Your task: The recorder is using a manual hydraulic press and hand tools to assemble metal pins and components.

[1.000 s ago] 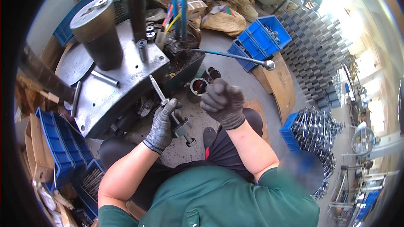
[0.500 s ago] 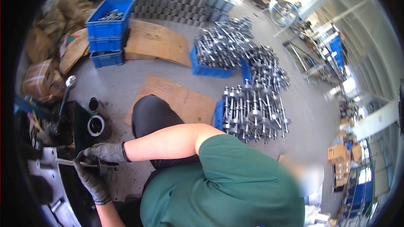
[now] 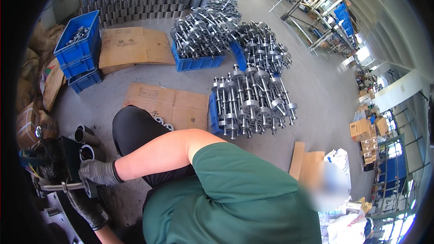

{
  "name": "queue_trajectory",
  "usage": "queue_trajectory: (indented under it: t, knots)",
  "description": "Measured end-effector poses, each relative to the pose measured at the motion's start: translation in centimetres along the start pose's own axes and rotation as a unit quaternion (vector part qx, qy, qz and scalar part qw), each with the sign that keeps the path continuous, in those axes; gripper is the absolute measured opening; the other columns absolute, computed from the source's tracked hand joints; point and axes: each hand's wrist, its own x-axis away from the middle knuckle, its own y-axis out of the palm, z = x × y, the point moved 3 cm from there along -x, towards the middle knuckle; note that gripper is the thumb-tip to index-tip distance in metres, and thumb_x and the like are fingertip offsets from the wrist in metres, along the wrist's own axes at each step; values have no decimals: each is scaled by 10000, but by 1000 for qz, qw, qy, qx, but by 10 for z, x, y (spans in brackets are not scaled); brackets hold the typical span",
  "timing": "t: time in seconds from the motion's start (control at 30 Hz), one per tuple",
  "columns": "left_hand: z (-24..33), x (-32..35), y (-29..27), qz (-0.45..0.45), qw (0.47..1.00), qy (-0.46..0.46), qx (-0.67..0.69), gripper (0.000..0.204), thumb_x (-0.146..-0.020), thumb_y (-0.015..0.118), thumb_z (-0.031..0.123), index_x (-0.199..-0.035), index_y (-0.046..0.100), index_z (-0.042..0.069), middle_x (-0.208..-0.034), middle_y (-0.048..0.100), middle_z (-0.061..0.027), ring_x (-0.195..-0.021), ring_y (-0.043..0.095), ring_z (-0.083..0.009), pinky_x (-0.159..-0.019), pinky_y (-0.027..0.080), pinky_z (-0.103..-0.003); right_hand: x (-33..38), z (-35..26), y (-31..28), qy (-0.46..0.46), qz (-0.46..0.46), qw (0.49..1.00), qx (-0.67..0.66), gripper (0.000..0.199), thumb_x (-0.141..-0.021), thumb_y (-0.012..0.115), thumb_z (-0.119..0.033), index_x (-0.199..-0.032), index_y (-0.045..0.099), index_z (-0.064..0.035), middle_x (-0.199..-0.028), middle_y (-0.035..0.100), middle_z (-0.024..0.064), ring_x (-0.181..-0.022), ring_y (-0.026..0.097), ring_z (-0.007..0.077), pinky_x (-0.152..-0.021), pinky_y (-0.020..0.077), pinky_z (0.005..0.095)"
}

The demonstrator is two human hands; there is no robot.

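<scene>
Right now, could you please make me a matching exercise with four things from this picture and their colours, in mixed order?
Things:
1. gloves
2. stacked crates
3. flattened cardboard
4. shirt

Colours:
A. brown
B. green
C. dark grey
D. blue

Pairs: 1-C, 2-D, 3-A, 4-B

Glossy metal shafts [image 3: 253, 99] — matt cardboard [image 3: 169, 104]
</scene>
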Motion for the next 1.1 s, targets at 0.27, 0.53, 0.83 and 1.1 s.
queue_trajectory:
  t: [0.27,0.53,0.83,1.1]
  knots:
    - [-10,26,-3,113,987,-118,10,408,-1038,631,336,-1338,639,60,-1254,675,-85,-1114,656,-232,-1003,549,-415,51,6,-273,262,92,600,-750,111,-995,643,-140,-925,643,-53,-889,690,81,-856,681,172,-862,576,331]
    - [-6,79,54,37,955,-136,-262,478,-1057,613,383,-1366,626,19,-1208,652,-21,-1100,574,-132,-1013,449,-317,232,123,-493,427,255,772,-396,226,-952,685,-150,-1128,697,-9,-957,729,104,-747,697,163,-748,609,310]
    - [4,72,97,21,958,-152,-244,446,-1035,674,354,-1336,614,30,-1079,593,0,-1001,546,-98,-941,468,-268,367,171,-613,612,42,767,190,330,-898,644,-325,-1041,770,-55,-954,740,116,-880,681,251,-854,532,374]
    - [3,78,91,24,954,-142,-262,438,-1024,686,344,-1327,617,36,-1037,597,-1,-953,562,-105,-915,475,-273,372,187,-620,645,-5,753,131,424,-842,742,-270,-1206,741,-52,-1038,761,119,-934,720,255,-887,578,369]
